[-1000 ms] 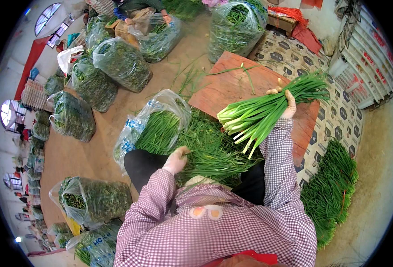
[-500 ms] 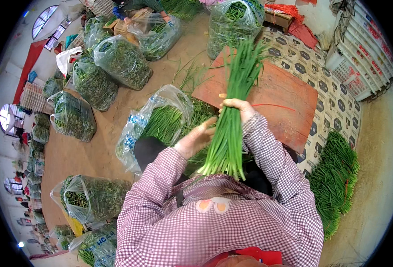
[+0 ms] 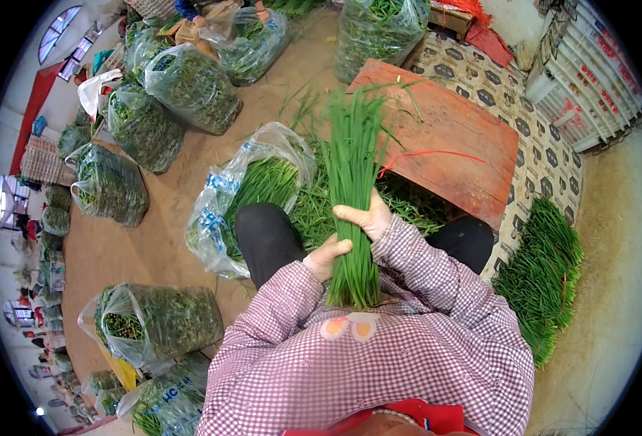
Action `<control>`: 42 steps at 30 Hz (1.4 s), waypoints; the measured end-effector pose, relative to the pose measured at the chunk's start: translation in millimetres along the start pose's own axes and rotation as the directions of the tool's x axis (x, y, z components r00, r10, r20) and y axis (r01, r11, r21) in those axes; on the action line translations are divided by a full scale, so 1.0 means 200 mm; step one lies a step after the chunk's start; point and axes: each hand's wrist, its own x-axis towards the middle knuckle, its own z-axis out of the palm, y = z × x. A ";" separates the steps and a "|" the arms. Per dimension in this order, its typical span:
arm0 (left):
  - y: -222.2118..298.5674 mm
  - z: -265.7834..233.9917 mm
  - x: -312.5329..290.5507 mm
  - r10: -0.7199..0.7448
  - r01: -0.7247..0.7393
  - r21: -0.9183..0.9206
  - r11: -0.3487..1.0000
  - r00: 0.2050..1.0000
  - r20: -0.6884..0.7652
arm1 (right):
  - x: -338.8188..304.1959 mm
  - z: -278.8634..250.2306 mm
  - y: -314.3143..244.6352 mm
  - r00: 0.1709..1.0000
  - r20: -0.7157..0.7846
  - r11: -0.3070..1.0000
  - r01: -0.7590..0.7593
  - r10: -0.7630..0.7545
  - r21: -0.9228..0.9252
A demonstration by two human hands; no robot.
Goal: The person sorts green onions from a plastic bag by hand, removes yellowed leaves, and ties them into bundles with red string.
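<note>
**Both hands clasp one bunch of chives**

The right hand wraps the bunch of chives mid-stem; the left hand closes just below, near the cut ends. Leaf tips reach over the wooden board. An open plastic bag of greens lies left.

I see both of my forearms coming up from the lower edge, sleeved in a red-and-white checked shirt down to the wrists, elbows bent so the hands meet close in front of my chest. My right hand sits higher, fingers curled shut and pointing toward my left, knuckles facing up. My left hand sits just below and to the left of it, also closed in a fist-like grip, thumb side up. The two hands are nearly touching, stacked one above the other. My dark-trousered knees spread out on either side of them.
</note>
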 end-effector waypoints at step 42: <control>0.19 -0.03 0.01 -0.094 0.080 -0.183 0.980 0.993 -0.066 | 0.30 0.13 -0.19 0.906 0.088 0.889 -0.424 0.415 0.175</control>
